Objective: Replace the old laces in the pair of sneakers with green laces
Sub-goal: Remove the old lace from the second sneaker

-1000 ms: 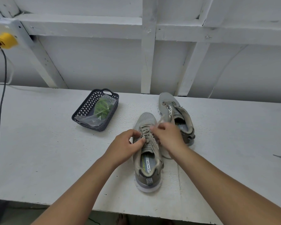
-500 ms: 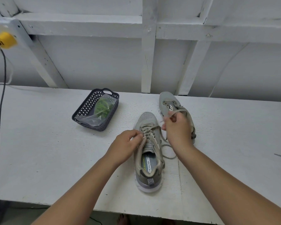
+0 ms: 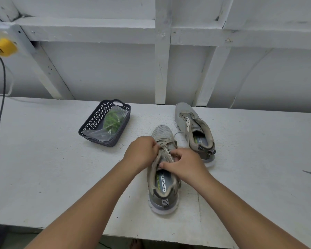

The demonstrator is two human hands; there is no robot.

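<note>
Head view: both hands, left (image 3: 142, 152) and right (image 3: 184, 165), pinching lace (image 3: 166, 151) on near sneaker (image 3: 162, 177), toe pointing away.

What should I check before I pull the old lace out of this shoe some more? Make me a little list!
1. Both hands on the near sneaker: ok. The left hand and right hand grip at its old lace.
2. Sneaker flat on the table: ok.
3. Lace free of knots: cannot tell, the fingers hide it.
4. Other sneaker out of the way: ok, it stands apart, further back.
5. Green laces ready: ok, bagged in the basket.
6. Old laces already out: not ok.
</note>
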